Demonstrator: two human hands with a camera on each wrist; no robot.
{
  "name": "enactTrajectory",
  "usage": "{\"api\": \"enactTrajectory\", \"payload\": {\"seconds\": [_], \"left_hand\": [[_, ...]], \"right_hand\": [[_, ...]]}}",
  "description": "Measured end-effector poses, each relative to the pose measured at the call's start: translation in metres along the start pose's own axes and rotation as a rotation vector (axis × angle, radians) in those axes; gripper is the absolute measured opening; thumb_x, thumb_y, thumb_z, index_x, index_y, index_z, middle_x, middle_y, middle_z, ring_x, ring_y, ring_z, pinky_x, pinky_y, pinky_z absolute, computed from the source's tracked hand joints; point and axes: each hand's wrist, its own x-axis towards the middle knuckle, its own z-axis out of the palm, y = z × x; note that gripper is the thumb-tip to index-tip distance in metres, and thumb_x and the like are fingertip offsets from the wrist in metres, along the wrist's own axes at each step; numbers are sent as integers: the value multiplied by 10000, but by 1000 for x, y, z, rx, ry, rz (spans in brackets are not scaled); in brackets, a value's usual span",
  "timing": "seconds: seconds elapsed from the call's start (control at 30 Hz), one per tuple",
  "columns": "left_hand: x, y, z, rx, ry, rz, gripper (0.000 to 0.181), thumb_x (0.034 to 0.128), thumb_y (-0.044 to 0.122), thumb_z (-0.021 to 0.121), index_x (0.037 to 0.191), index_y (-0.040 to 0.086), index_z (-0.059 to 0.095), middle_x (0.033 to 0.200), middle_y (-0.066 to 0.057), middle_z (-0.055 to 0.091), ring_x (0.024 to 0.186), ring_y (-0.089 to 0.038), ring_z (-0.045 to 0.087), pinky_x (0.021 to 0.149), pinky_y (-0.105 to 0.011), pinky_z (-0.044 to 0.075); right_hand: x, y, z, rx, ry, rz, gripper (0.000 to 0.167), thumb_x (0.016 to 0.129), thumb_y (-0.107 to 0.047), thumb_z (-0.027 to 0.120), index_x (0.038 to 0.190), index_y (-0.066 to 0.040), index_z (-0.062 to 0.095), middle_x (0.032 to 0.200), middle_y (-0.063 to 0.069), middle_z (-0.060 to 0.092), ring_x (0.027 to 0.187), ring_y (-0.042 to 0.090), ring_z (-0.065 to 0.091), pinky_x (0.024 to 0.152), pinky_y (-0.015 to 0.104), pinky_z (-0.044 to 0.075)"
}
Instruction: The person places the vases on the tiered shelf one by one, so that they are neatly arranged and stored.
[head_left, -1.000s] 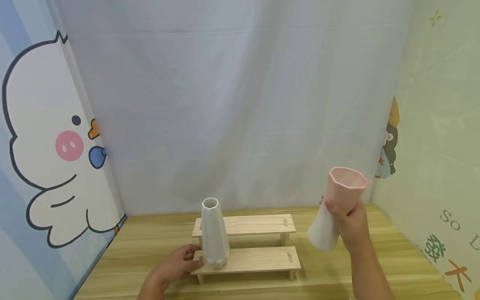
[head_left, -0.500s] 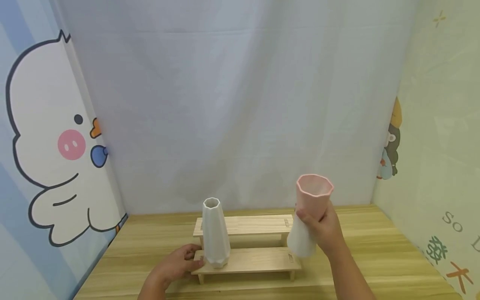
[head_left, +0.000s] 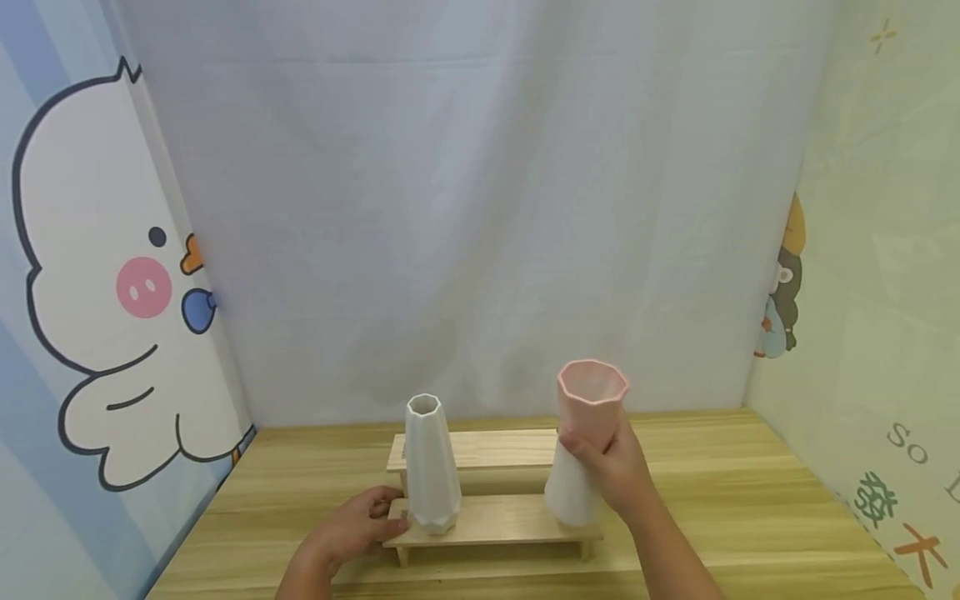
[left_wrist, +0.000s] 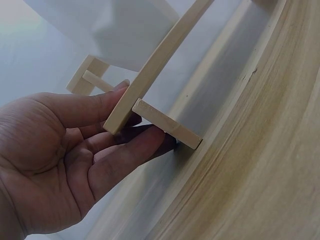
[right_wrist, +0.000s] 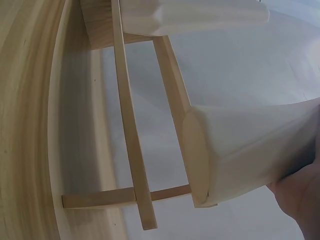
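Note:
A two-tier wooden stand (head_left: 502, 518) stands on the table. My left hand (head_left: 352, 529) grips the left end of its lower board, thumb on top and fingers underneath beside the leg, as the left wrist view shows (left_wrist: 90, 155). A white faceted vase (head_left: 431, 475) stands upright near that end of the lower board. Over the right end, a pink-and-white vase (head_left: 573, 492) is upright in my right hand (head_left: 618, 471), which grips its upper part. In the right wrist view, that vase's flat base (right_wrist: 197, 155) shows apart from the lower board (right_wrist: 131, 125).
The stand's upper board (head_left: 495, 450) lies behind the lower one. Wood-grain tabletop (head_left: 705, 492) surrounds the stand. A pale curtain (head_left: 480, 208) hangs behind, with printed cloth panels (head_left: 82, 250) at the sides.
My right hand has carried the pink-and-white vase leftward and slightly down, from right of the stand to over its lower board. The vase has become more upright. My left hand keeps its grip.

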Motion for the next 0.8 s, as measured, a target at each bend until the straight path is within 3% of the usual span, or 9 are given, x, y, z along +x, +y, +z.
{"api": "enactTrajectory", "payload": {"seconds": [0.27, 0.47, 0.8], "left_hand": [[-2, 2, 1, 7, 9, -6, 657, 897, 254, 730, 1371, -82, 422, 1430, -375, 407, 1171, -366, 587, 854, -491, 568], [-2, 2, 1, 10, 18, -15, 648, 898, 249, 730, 1369, -79, 429, 1429, -369, 414, 1167, -367, 591, 855, -495, 567], [-3, 3, 0, 41, 23, -16, 652, 899, 283, 725, 1371, -62, 435, 1430, -372, 410, 1170, -397, 589, 870, -528, 552]], "right_hand": [[-2, 8, 12, 16, -31, -21, 603, 839, -53, 746, 1351, -53, 428, 1032, 97, 580, 878, 172, 607, 757, 319, 557], [-5, 16, 20, 13, -85, -23, 680, 831, -174, 797, 1376, -59, 407, 1076, 112, 584, 917, 159, 599, 796, 303, 542], [-6, 19, 26, -7, -72, -16, 719, 825, -209, 806, 1403, -81, 398, 1105, 146, 585, 939, 176, 589, 809, 315, 536]]}}
